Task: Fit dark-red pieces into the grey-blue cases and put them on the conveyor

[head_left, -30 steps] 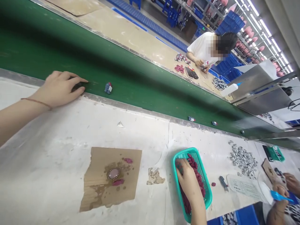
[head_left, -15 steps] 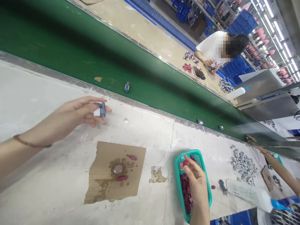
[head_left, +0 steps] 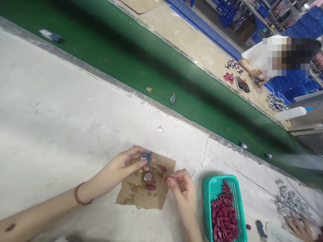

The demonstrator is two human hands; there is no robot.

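My left hand [head_left: 128, 164] is closed on a small blue-grey plastic part [head_left: 146, 157], held over the upper edge of a piece of brown cardboard [head_left: 161, 198]. Between the thumb and fingertips of my right hand [head_left: 184, 190] is a small dark red piece [head_left: 167, 178], at the cardboard's right side. On the cardboard sits a small round dish [head_left: 147, 177] with a beaded rim, amid wet stains. One dark red piece [head_left: 150, 187] lies just below the dish, another [head_left: 163, 168] to its upper right.
A green basket [head_left: 205, 198] full of dark red pieces stands right of my right hand. Beyond the white table runs a green belt [head_left: 141, 70] carrying several small parts. Grey parts [head_left: 290, 198] are heaped at right by another person's hand [head_left: 299, 227]. A co-worker [head_left: 264, 50] sits across.
My right hand has left the basket and come left to the cardboard with a dark red piece. My left hand has brought the blue-grey part down and right over the cardboard.
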